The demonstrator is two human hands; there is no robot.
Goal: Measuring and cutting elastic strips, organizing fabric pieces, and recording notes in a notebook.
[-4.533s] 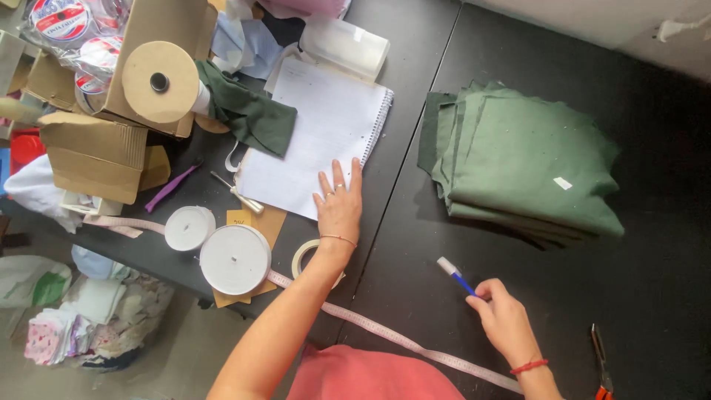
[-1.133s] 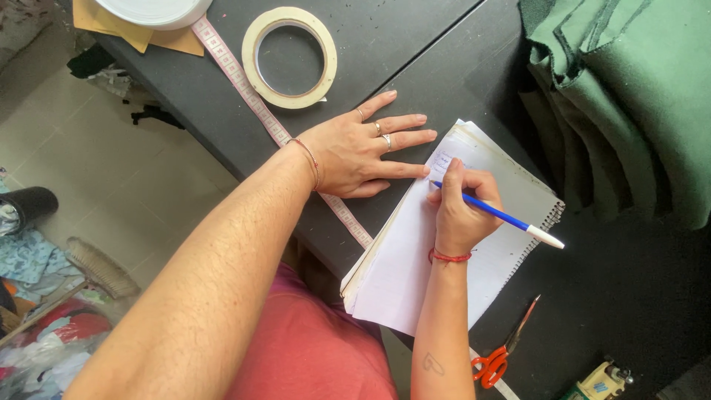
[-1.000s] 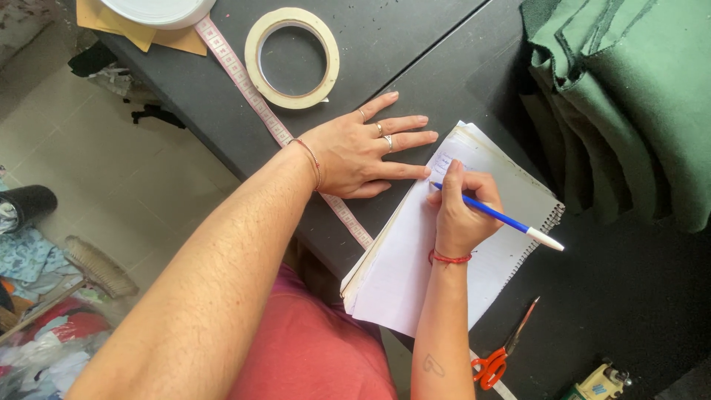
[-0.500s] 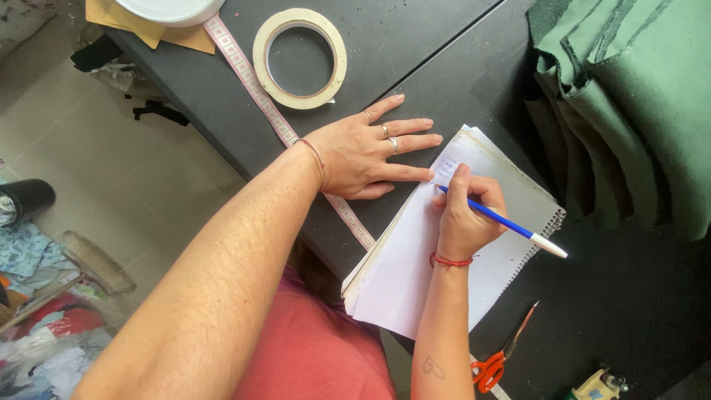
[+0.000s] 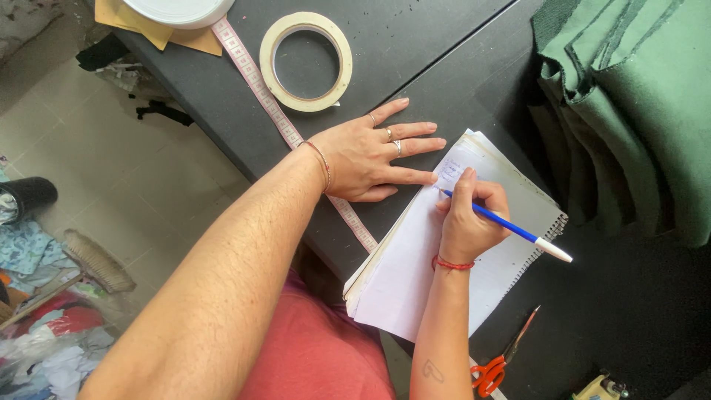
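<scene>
Since a second ago, little has shifted: the right hand (image 5: 468, 222) has edged its pen (image 5: 511, 230) along the notepad (image 5: 437, 274), which lies at the near edge of the black table (image 5: 415, 59). Its fingers pinch the pen low, near the tip. The left hand (image 5: 368, 154) lies flat, fingers spread, beside the pad's top corner, over a tape measure (image 5: 259, 89). By the look of it, the pad is light and floppy, its loose sheets fanning; best gripped at the spiral edge. Nearby: tape roll (image 5: 305, 62), green cloth (image 5: 637, 104), scissors (image 5: 498, 367).
</scene>
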